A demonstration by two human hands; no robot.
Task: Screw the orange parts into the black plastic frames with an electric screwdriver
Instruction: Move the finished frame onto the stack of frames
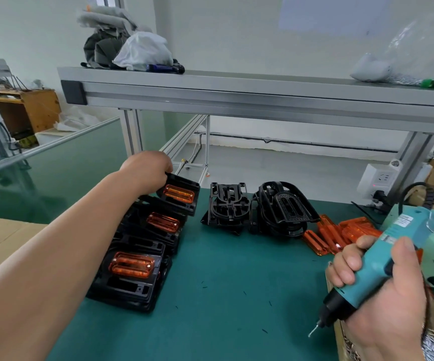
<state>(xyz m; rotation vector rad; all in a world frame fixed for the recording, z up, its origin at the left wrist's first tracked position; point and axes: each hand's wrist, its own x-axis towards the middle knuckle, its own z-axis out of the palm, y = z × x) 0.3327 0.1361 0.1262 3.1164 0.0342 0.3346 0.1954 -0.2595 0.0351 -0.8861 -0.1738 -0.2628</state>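
Through the head camera, our left hand (146, 169) reaches forward, its fingers curled over the far edge of a black frame (182, 182) that has an orange part (179, 194) fitted in it. This frame sits at the far end of a row of overlapping finished frames (130, 289) along the left of the green bench mat (223, 282). Our right hand (393, 303) is wrapped round the teal electric screwdriver (377, 264), bit angled down-left above the mat. Empty black frames (227, 204) stand mid-bench, with loose orange parts (351, 231) just to their right.
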